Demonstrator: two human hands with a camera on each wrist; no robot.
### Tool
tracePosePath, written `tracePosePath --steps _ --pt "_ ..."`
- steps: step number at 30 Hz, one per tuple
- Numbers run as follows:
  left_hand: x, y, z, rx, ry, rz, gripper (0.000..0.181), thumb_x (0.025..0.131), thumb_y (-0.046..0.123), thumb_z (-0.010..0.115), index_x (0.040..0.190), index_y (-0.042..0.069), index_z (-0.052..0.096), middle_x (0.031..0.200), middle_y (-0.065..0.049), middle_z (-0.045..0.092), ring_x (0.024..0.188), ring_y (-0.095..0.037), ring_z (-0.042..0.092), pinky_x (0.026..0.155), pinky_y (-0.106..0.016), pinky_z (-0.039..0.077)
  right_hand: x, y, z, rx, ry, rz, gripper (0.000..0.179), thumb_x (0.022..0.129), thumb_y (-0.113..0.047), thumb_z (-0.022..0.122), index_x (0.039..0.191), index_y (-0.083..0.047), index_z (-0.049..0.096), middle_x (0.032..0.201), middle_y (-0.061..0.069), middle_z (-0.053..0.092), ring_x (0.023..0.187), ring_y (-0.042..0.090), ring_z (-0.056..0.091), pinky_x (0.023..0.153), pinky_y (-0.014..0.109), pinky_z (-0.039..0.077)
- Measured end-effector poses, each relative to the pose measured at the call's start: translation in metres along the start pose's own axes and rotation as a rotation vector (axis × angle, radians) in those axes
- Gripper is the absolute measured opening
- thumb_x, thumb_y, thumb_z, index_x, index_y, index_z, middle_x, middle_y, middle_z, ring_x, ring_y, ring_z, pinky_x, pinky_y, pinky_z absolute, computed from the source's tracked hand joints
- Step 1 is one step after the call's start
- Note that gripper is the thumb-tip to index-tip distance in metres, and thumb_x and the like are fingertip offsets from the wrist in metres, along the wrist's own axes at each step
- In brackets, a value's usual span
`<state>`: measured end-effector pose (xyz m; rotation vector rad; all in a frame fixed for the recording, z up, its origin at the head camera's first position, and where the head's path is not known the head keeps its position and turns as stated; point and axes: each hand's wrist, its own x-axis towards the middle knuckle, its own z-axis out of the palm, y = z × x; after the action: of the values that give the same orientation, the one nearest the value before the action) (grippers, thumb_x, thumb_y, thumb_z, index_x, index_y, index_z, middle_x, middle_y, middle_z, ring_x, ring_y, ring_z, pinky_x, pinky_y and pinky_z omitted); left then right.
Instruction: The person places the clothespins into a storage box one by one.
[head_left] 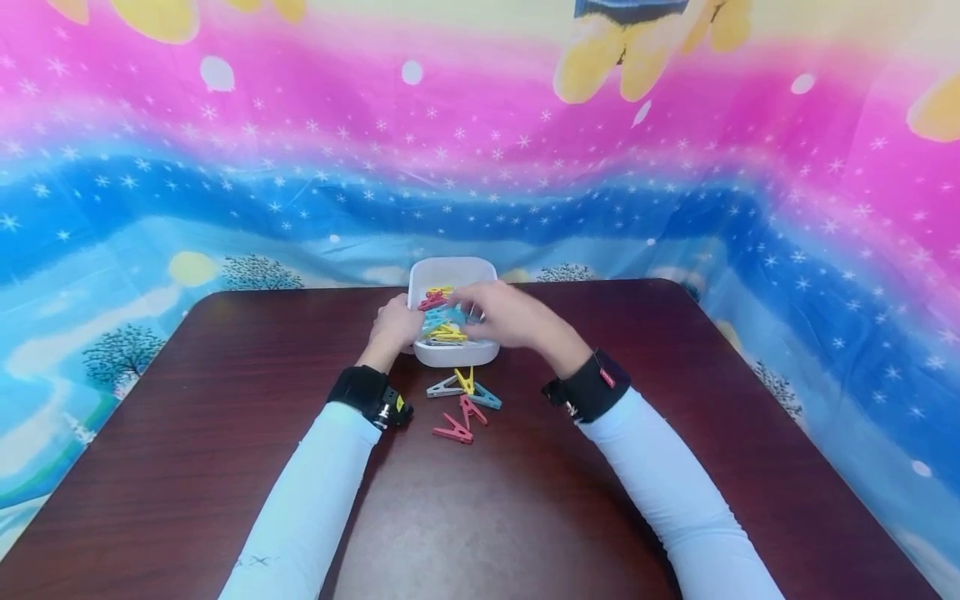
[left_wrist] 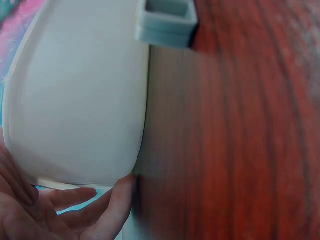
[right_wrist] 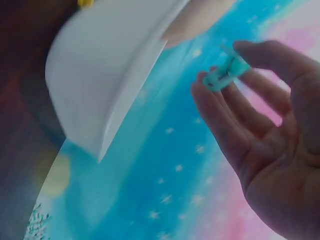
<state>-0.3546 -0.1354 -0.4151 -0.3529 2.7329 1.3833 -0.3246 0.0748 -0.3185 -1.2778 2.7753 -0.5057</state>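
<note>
A white plastic box (head_left: 456, 357) stands near the far edge of the table, tilted toward me in the head view. Inside it lie several clothespins, among them a red one (head_left: 433, 300) and a yellow one (head_left: 447, 332). My left hand (head_left: 395, 325) grips the box by its left side, fingers bent against the wall (left_wrist: 80, 100). Over the box's right rim is my right hand (head_left: 513, 317). It pinches a teal clothespin (right_wrist: 226, 74) between thumb and fingertips, clear of the wall in the right wrist view.
On the table (head_left: 285, 467) in front of the box lie several loose clothespins: a grey one (head_left: 442, 387), a yellow one (head_left: 466, 382), a teal one (head_left: 487, 399) and red ones (head_left: 454, 430). A patterned cloth (head_left: 450, 167) hangs behind the table and along its sides.
</note>
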Motion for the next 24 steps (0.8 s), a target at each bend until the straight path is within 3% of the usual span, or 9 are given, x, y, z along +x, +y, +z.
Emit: tracePosePath --steps 7,11,18,24 --pt "-0.001 0.001 0.001 -0.017 0.005 -0.015 0.046 0.102 0.023 0.054 0.145 0.01 0.046 0.12 -0.018 0.062 0.1 -0.032 0.067 0.06 -0.037 0.063 0.045 0.035 -0.013 -0.023 0.144 0.195 0.024 0.092 -0.015 0.073 0.115 -0.009 0.069 0.107 0.007 0.072 0.094 0.019 0.067 0.081 0.031 0.059" --pt "-0.001 0.0 0.002 -0.018 0.0 -0.024 0.047 0.102 0.023 0.054 0.146 0.011 0.045 0.119 -0.017 0.062 0.1 -0.031 0.067 0.061 -0.038 0.063 0.065 0.047 -0.008 -0.133 0.111 0.257 0.019 0.094 -0.016 0.072 0.112 -0.008 0.071 0.104 0.006 0.07 0.088 0.02 0.065 0.077 0.033 0.058" --pt "0.0 0.001 0.002 -0.021 0.004 -0.026 0.046 0.102 0.023 0.054 0.145 0.011 0.046 0.119 -0.017 0.062 0.098 -0.031 0.067 0.06 -0.037 0.062 0.085 0.053 0.011 -0.41 0.036 0.327 0.015 0.093 -0.011 0.072 0.107 -0.008 0.072 0.101 0.007 0.071 0.089 0.024 0.066 0.08 0.038 0.058" --pt "0.001 0.0 0.002 -0.009 0.011 -0.023 0.044 0.102 0.023 0.053 0.143 0.011 0.048 0.117 -0.016 0.063 0.097 -0.029 0.066 0.059 -0.035 0.062 0.094 0.048 0.031 -0.517 -0.032 0.37 0.015 0.102 -0.009 0.057 0.109 -0.008 0.071 0.106 0.011 0.07 0.094 0.027 0.067 0.081 0.041 0.06"
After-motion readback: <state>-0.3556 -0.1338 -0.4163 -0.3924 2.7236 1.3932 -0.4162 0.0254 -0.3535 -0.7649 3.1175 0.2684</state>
